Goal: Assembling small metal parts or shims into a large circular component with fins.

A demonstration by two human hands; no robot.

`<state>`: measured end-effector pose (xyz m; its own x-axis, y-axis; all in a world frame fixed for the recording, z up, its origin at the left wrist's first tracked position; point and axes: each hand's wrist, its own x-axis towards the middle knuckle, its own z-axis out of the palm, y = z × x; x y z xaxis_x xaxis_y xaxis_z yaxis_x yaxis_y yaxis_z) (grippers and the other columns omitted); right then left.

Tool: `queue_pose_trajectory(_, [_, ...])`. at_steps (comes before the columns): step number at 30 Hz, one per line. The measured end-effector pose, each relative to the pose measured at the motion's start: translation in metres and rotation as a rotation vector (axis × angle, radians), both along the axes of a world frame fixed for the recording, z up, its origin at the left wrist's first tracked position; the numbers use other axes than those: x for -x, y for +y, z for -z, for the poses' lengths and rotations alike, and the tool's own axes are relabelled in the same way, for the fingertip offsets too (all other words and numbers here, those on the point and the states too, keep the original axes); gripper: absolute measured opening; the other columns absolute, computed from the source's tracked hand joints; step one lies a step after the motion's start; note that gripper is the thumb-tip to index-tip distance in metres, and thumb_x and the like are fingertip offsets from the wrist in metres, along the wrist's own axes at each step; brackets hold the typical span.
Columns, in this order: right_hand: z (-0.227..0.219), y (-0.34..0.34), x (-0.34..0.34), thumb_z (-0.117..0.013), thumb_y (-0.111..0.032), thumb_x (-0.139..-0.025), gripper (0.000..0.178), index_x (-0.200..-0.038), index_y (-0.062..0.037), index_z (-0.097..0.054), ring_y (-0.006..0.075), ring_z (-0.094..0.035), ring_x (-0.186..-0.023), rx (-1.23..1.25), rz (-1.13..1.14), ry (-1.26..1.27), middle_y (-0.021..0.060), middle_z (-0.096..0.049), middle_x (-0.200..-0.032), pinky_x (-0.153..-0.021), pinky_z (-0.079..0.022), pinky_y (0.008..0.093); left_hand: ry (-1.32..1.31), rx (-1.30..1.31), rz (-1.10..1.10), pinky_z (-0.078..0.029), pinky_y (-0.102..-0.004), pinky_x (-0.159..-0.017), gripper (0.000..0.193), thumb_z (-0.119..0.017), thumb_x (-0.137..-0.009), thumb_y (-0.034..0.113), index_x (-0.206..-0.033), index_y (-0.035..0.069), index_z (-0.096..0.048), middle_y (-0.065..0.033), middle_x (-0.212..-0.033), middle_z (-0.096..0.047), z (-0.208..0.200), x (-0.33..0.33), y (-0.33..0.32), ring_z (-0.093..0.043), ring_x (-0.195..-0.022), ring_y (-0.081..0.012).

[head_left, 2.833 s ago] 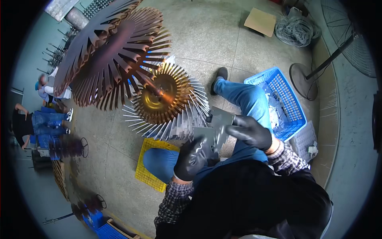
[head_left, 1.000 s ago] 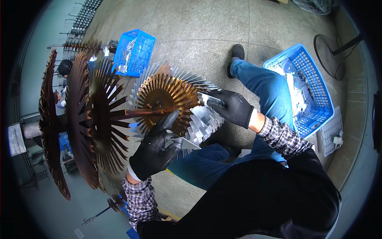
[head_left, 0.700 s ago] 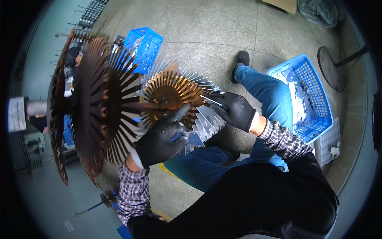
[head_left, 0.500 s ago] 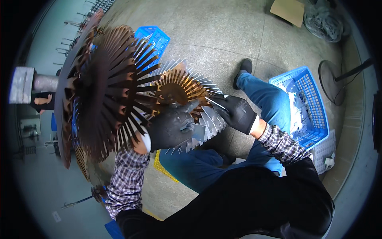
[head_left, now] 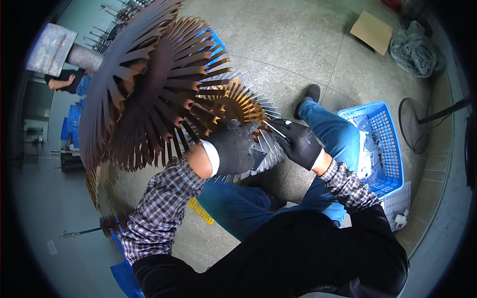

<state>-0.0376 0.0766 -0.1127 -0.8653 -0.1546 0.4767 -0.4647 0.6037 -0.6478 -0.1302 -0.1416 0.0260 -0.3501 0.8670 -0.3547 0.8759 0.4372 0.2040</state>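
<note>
A rack wheel of rust-brown radial slotted fingers (head_left: 232, 107) faces me, with flat grey metal plates (head_left: 271, 149) fanned around its rim. At its near side is my left hand (head_left: 233, 149) in a black glove, fingers curled, a dark metal plate (head_left: 258, 158) jutting from below them. Its fingertips reach the slotted ring. On the right edge of the wheel, my right hand (head_left: 298, 141), also black-gloved, is closed on a thin, pale metal strip (head_left: 276, 130); whether this is a plate seen edge-on I cannot tell. Larger brown slotted wheels (head_left: 164, 89) stand left on the same shaft.
A blue plastic basket (head_left: 392, 169) of flat plates stands by my right leg. Another blue crate (head_left: 217, 49) sits behind the wheels, a yellow crate (head_left: 201, 211) below. A fan stand (head_left: 415, 124), cardboard (head_left: 371, 32) and bundled wire (head_left: 411, 53) lie right. Another person (head_left: 67, 82) is far left.
My view has shifted, so the wheels appear farther right. My left hand has turned and moved closer over the rim, its palm less visible. My right hand keeps its grip near the same spot.
</note>
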Motion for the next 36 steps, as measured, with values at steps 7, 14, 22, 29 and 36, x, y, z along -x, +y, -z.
queue_pose_trajectory(7, [-0.005, -0.002, -0.001, -0.067, -0.012, -0.094, 0.042, -0.135, -0.0042, -0.065, 0.0353, -0.07, -0.096, -0.032, -0.022, -0.001, 0.0156, -0.071, -0.128, -0.084, -0.057, 0.0403, 0.019, 0.043, 0.075, -0.057, -0.0502, -0.087, 0.041, -0.064, -0.083, 0.024, -0.105, -0.009, -0.074, -0.0347, -0.14, -0.06, 0.003, 0.004, -0.002, -0.067, -0.094, -0.0475])
queue_pose_trajectory(14, [-0.007, -0.002, 0.002, -0.067, -0.01, -0.096, 0.042, -0.138, -0.0033, -0.066, 0.0344, -0.07, -0.095, -0.064, -0.037, -0.008, 0.015, -0.073, -0.126, -0.086, -0.055, 0.0398, 0.056, 0.037, 0.049, -0.057, -0.0493, -0.086, 0.042, -0.063, -0.085, 0.026, -0.107, -0.008, -0.075, -0.0361, -0.139, -0.061, 0.012, 0.004, -0.002, -0.067, -0.094, -0.0467])
queue_pose_trajectory(22, [-0.016, -0.004, -0.001, -0.068, -0.011, -0.097, 0.042, -0.137, -0.0022, -0.065, 0.0343, -0.07, -0.093, -0.057, -0.041, -0.01, 0.0156, -0.073, -0.126, -0.081, -0.056, 0.039, 0.051, 0.265, 0.068, -0.057, -0.0495, -0.085, 0.039, -0.064, -0.086, 0.028, -0.101, -0.006, -0.077, -0.0351, -0.141, -0.06, -0.005, -0.007, 0.019, -0.067, -0.092, -0.0471])
queue_pose_trajectory(29, [-0.017, -0.005, -0.003, -0.067, -0.011, -0.098, 0.041, -0.138, -0.0014, -0.064, 0.0343, -0.07, -0.095, -0.165, -0.032, -0.032, 0.0169, -0.072, -0.129, -0.084, -0.056, 0.0388, 0.043, 0.279, 0.129, -0.057, -0.0501, -0.083, 0.032, -0.064, -0.086, 0.028, -0.091, -0.001, -0.078, -0.032, -0.135, -0.065, 0.004, 0.003, 0.016, -0.066, -0.089, -0.0444])
queue_pose_trajectory(36, [-0.011, 0.001, 0.001, -0.064, -0.012, -0.1, 0.042, -0.14, -0.0004, -0.062, 0.0362, -0.07, -0.101, -0.149, -0.087, -0.107, 0.0184, -0.069, -0.134, -0.088, -0.056, 0.0395, -0.113, -0.062, 0.01, -0.055, -0.0497, -0.082, 0.022, -0.066, -0.087, 0.022, -0.085, 0.002, -0.074, -0.0267, -0.125, -0.072, 0.016, 0.016, -0.015, -0.066, -0.086, -0.0393])
